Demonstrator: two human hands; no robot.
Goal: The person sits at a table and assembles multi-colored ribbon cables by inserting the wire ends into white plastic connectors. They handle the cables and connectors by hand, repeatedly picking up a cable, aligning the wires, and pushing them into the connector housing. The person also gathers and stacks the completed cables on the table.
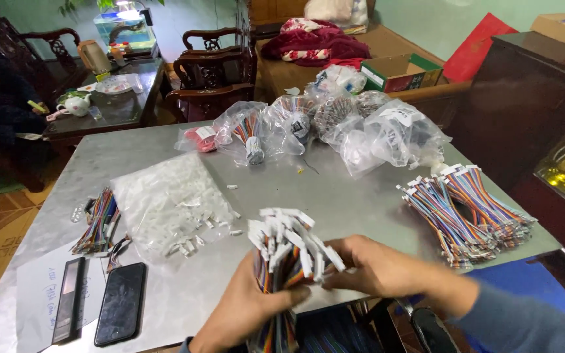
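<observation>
Two hands meet over the near edge of the grey tabletop (361, 196). Clear bags (387, 134) of wire sets crowd its far side, and a bag of white plugs (165, 196) lies to the left, likely for easy reach. Finished wires (472, 209) rest in a fanned pile on the right. A phone (121, 304) lies near the front-left corner. The left hand (243, 314) clamps the wire bundle (286, 258) upright, fingers closed round it; the right hand (374, 265) pinches its white-tipped ends, seemingly to sort them.

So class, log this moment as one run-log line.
left hand: grips wire bundle | right hand: at white connectors | finished harnesses: table right
</observation>
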